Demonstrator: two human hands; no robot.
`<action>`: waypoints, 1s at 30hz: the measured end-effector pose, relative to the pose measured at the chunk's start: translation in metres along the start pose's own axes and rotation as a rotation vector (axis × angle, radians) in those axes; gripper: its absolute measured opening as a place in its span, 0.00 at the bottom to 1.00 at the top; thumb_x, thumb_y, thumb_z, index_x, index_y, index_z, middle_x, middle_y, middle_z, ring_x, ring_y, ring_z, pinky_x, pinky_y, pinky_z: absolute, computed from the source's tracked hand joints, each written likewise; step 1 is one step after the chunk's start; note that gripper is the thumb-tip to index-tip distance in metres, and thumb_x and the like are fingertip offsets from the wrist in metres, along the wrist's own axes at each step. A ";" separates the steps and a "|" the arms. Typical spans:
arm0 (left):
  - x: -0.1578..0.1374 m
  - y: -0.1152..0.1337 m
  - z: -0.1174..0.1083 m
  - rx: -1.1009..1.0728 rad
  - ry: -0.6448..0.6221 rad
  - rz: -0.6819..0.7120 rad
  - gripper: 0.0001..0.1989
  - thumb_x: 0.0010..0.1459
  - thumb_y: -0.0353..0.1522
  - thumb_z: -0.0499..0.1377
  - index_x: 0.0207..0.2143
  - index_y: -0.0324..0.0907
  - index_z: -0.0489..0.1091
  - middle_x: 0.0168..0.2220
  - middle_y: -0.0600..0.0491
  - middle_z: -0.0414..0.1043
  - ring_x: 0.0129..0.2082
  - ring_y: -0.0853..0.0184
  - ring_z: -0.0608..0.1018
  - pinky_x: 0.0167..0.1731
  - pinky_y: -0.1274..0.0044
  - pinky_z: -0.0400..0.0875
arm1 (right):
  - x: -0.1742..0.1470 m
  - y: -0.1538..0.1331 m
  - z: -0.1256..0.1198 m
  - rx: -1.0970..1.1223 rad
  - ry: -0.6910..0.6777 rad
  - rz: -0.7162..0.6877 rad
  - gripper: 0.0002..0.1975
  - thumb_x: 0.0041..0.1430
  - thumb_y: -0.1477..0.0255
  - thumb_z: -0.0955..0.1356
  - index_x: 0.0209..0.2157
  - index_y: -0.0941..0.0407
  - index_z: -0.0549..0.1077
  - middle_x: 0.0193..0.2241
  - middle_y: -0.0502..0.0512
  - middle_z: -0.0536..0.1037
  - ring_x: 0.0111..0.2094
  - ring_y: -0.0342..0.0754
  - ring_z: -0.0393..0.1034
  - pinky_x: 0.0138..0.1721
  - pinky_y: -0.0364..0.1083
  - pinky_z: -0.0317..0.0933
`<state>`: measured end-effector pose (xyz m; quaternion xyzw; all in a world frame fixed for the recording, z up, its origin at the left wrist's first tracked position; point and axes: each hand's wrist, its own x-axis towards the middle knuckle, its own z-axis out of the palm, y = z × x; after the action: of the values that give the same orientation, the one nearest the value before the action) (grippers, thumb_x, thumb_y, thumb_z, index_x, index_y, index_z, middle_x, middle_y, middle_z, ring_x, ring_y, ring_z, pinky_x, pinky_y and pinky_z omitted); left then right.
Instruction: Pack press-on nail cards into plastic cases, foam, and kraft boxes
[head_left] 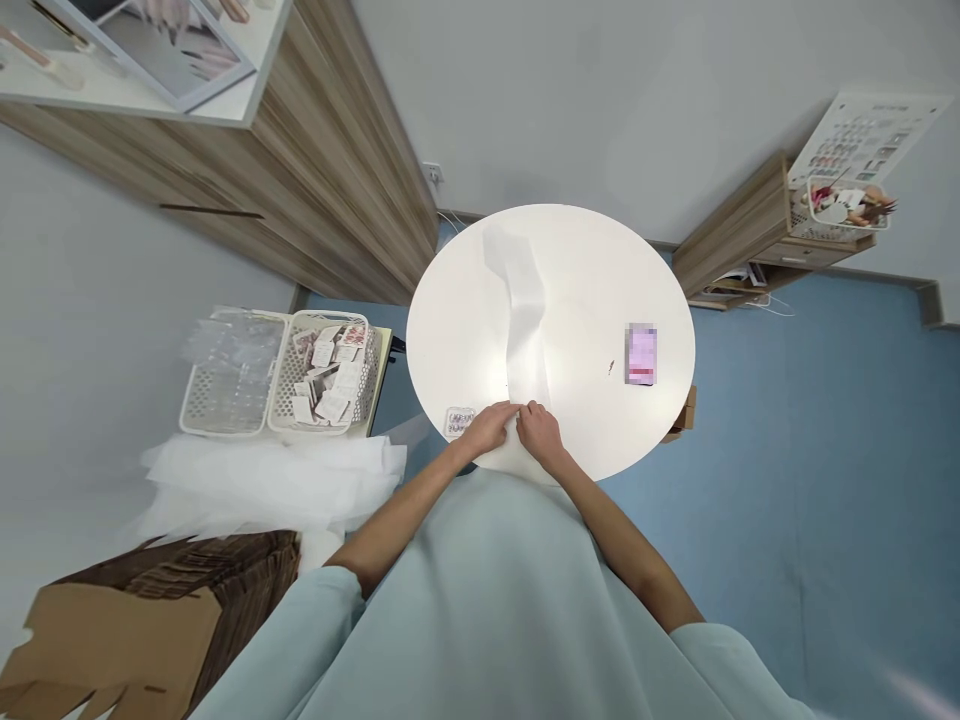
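A long strip of translucent white packing wrap [527, 305] runs from the far side of the round white table [589, 275] to its near edge, bent and raised in places. At the strip's near end my left hand [491, 428] is closed, its fingers pinching the wrap. Close beside it, my right hand [538, 430] also has its fingers closed on that end. The fingertips of both hands almost meet. Just left of my left hand lies a small clear case [458, 421] with several little pieces inside, partly behind the hand.
A blurred pink-purple item [641, 353] lies on the table's right side, near a small dark object [611, 367]. Left are white baskets [281, 380] of clear plastic and packets, a white wrap roll [270, 475] and stacked cardboard [112, 640]. A wooden cabinet [337, 150] stands behind.
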<state>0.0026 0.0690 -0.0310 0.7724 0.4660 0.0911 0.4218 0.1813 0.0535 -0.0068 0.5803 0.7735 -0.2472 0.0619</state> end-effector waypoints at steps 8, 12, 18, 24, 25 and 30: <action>0.005 0.013 0.005 -0.051 0.163 -0.041 0.32 0.59 0.19 0.52 0.63 0.45 0.73 0.66 0.46 0.71 0.65 0.56 0.73 0.66 0.60 0.70 | -0.030 0.006 -0.002 -0.002 -0.203 -0.081 0.08 0.74 0.76 0.63 0.45 0.58 0.74 0.46 0.60 0.78 0.45 0.51 0.73 0.39 0.46 0.61; 0.034 0.012 -0.013 -0.119 0.320 -0.168 0.29 0.64 0.26 0.55 0.67 0.44 0.69 0.78 0.45 0.47 0.65 0.54 0.74 0.62 0.62 0.74 | -0.053 0.011 0.002 -0.041 -0.325 -0.183 0.09 0.71 0.78 0.64 0.44 0.58 0.76 0.46 0.61 0.79 0.46 0.52 0.74 0.42 0.46 0.62; 0.082 -0.011 -0.046 -0.105 0.235 -0.260 0.32 0.64 0.27 0.57 0.70 0.43 0.65 0.79 0.43 0.46 0.70 0.50 0.69 0.68 0.58 0.67 | -0.069 0.003 0.002 -0.050 -0.423 -0.154 0.09 0.66 0.80 0.66 0.43 0.56 0.78 0.45 0.60 0.80 0.47 0.53 0.74 0.43 0.46 0.64; 0.077 -0.010 -0.050 0.139 0.165 -0.227 0.33 0.60 0.24 0.59 0.68 0.39 0.68 0.78 0.43 0.48 0.79 0.40 0.43 0.73 0.49 0.51 | -0.045 -0.009 0.004 -0.087 -0.289 0.024 0.13 0.71 0.80 0.60 0.50 0.60 0.73 0.49 0.66 0.77 0.48 0.55 0.74 0.40 0.47 0.64; 0.068 -0.008 -0.047 0.158 0.171 -0.201 0.33 0.59 0.23 0.58 0.68 0.39 0.69 0.78 0.43 0.49 0.79 0.41 0.42 0.74 0.49 0.50 | -0.037 -0.011 0.003 -0.084 -0.258 0.052 0.13 0.72 0.80 0.60 0.51 0.60 0.72 0.50 0.66 0.76 0.48 0.54 0.74 0.39 0.46 0.64; 0.006 -0.005 -0.022 0.065 0.073 -0.076 0.37 0.57 0.19 0.51 0.68 0.45 0.69 0.70 0.50 0.67 0.73 0.57 0.65 0.73 0.59 0.59 | 0.003 -0.020 -0.012 -0.022 -0.161 0.055 0.13 0.75 0.78 0.58 0.53 0.59 0.71 0.47 0.62 0.78 0.44 0.52 0.75 0.38 0.46 0.63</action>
<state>-0.0085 0.0871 -0.0225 0.7637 0.5126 0.0879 0.3826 0.1641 0.0572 0.0089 0.5789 0.7525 -0.2828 0.1369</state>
